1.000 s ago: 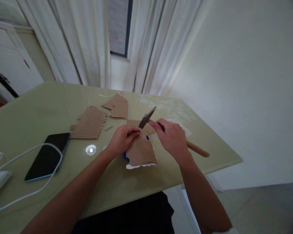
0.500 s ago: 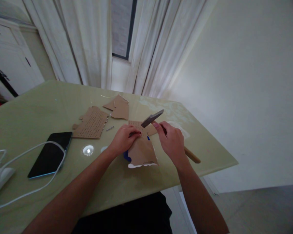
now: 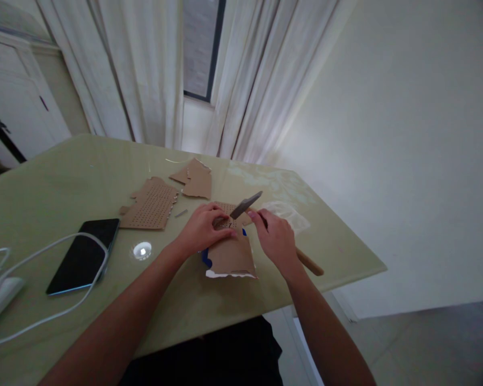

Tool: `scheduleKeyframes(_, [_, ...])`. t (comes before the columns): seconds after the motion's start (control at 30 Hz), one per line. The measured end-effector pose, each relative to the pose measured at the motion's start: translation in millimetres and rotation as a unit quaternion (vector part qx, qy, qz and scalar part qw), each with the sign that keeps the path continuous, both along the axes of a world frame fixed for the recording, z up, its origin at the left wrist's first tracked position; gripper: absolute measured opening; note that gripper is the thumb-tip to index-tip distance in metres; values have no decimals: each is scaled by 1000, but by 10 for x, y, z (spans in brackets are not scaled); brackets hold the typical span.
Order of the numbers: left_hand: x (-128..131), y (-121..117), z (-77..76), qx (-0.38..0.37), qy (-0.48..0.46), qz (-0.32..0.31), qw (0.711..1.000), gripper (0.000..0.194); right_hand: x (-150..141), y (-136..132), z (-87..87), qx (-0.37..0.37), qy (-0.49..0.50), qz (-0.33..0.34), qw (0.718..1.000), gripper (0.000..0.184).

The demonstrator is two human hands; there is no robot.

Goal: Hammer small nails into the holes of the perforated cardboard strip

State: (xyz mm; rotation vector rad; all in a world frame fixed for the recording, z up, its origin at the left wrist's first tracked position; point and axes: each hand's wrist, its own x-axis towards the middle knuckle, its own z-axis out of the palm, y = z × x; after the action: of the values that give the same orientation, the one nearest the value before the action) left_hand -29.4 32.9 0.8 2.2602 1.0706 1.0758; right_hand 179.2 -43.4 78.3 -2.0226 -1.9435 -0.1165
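Note:
My right hand (image 3: 276, 236) is wrapped round the wooden handle of a hammer (image 3: 245, 205). The handle's end sticks out behind the wrist, and the dark metal head is low over a piece of brown cardboard (image 3: 232, 256) dotted with rows of small holes. On the left part of that cardboard rests my left hand (image 3: 207, 228), its thumb and fingers apart around a patch of holes. A small dark mark shows between them, too small to name. Something blue (image 3: 206, 258) peeks out from under the cardboard's left edge.
Left of my hands lie a second holed cardboard piece (image 3: 149, 206), a small metal rod (image 3: 181, 213) and a black tablet (image 3: 84, 256) crossed by a white cable (image 3: 44, 321). Torn cardboard (image 3: 199, 179) lies farther back. Clear plastic (image 3: 290, 216) sits beyond my right hand.
The left thumb and fingers have parted from a pinch over the cardboard. The hammer head has come down slightly, closer to the holes.

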Motion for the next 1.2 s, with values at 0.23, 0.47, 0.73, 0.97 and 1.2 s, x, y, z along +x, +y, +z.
scheduleKeyframes(0.23, [11,-1,-24,8,16,13,1000,48,13,10,-39,5,1,-7,1000,42])
scheduleKeyframes(0.47, [13,-18,-32,8,17,12,1000,49,39,35,-135,-28,-38,48,998,41])
scheduleKeyframes(0.73, [-131,102,-55,-50,-33,155,986,47,267,347,-267,132,105,-5,986,60])
scheduleKeyframes(0.97, [-517,259,-291,-48,307,317,896,33,327,717,-575,196,93,-28,976,65])
scheduleKeyframes(1.2, [-556,338,-415,-106,331,291,891,28,472,640,-854,229,109,66,965,58])
